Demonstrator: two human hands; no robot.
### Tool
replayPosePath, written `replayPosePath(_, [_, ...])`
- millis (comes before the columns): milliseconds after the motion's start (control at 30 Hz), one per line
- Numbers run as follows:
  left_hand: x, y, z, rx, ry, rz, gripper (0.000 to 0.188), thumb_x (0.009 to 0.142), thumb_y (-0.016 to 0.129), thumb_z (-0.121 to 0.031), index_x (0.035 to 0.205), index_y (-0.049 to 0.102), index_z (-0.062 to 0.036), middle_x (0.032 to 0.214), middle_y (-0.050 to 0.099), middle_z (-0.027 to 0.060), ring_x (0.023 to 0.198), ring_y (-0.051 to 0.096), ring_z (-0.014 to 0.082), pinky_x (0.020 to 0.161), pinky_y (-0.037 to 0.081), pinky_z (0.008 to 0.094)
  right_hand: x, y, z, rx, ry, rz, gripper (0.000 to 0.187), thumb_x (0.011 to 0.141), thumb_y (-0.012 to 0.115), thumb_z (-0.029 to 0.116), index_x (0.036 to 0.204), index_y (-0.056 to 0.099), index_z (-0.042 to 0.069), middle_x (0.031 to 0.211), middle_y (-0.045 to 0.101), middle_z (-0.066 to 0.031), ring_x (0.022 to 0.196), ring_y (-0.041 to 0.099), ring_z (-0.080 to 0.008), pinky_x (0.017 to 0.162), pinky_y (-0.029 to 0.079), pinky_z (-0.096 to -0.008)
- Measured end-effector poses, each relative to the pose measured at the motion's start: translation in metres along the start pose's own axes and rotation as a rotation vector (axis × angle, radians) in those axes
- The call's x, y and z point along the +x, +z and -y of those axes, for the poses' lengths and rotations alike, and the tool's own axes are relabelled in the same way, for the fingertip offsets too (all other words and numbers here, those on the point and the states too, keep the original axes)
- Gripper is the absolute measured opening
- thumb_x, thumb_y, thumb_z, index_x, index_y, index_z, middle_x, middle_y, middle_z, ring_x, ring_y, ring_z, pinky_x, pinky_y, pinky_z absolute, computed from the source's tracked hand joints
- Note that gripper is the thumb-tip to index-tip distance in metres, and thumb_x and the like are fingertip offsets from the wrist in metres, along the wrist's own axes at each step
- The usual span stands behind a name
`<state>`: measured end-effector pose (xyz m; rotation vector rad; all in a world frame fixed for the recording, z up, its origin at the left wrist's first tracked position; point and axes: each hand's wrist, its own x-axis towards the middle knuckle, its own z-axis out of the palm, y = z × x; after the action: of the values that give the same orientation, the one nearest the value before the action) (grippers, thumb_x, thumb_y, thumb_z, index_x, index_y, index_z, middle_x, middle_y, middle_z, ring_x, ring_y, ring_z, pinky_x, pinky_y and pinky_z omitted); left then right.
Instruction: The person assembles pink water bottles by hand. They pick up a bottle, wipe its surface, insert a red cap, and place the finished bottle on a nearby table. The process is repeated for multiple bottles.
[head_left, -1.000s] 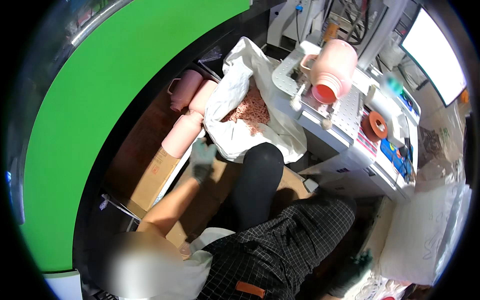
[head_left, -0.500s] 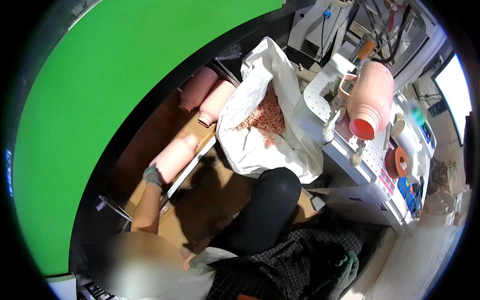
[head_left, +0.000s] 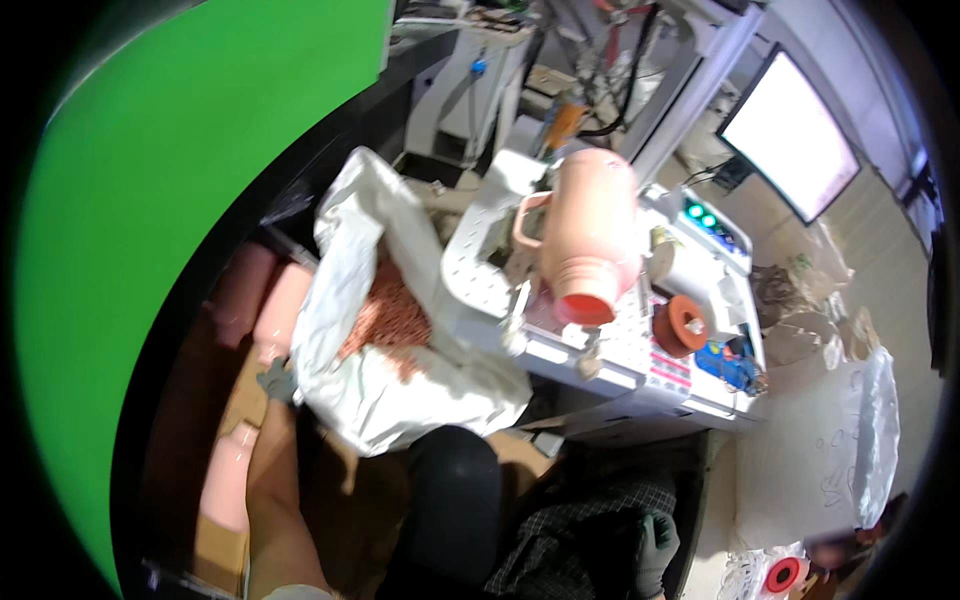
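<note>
My left hand, in a grey-green glove, reaches into a cardboard box at the left with its fingers apart. It is just below the neck of a pink plastic jug, holding nothing visible. Another pink jug lies beside that one in shadow. Nearer me, a third pink jug lies to the left of my forearm, its neck pointing away. My right hand, also gloved, rests at my lap by the dark checked cloth with its fingers curled in; I see nothing in it.
A white sack of pink shavings stands right of the box. Beyond it, a pink handled jug sits tilted on a white perforated machine table. A large green panel curves along the left. A lit screen stands at the far right.
My left hand has let go of the nearest jug, left it lying in the box, and moved farther in toward the other jugs. The view has swung to the right.
</note>
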<state>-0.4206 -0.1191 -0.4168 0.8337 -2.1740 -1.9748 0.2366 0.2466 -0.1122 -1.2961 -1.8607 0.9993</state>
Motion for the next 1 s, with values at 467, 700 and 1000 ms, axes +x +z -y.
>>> replayPosePath(467, [-0.156,-0.120,-0.075,0.157,0.741,-0.032,0.054,0.107,0.060,-0.023,0.153,0.043,0.0012,0.165,0.035,0.0251,0.148,0.038,0.0360,0.122,0.034,0.0432,-0.026,0.018,0.066,0.060,0.015,-0.026,0.015,0.103,0.070,0.014,0.110,0.074,0.002,0.101,0.075,-0.0079,0.094,0.067,-0.0175,0.089,0.054,-0.0311])
replayPosePath(700, [-0.358,-0.166,-0.124,0.262,1.163,-0.306,0.033,0.094,0.075,-0.015,0.117,0.065,0.0050,0.130,0.058,0.0266,0.116,0.063,0.0404,0.092,0.055,0.0452,-0.051,0.046,0.149,0.134,-0.648,0.342,0.040,0.092,0.078,0.021,0.125,0.066,0.001,0.110,0.069,-0.0124,0.102,0.067,-0.0262,0.093,0.054,-0.0387])
replayPosePath(1000, [-0.542,-0.119,-0.242,0.224,1.253,1.474,0.073,0.066,0.097,-0.040,0.122,0.066,-0.0030,0.114,0.069,0.0104,0.100,0.068,0.0265,0.089,0.053,0.0414,-0.082,0.014,0.099,0.688,-0.148,0.749,0.121,0.067,0.101,0.030,0.159,0.029,-0.003,0.158,0.045,-0.0160,0.146,0.046,-0.0275,0.121,0.039,-0.0438])
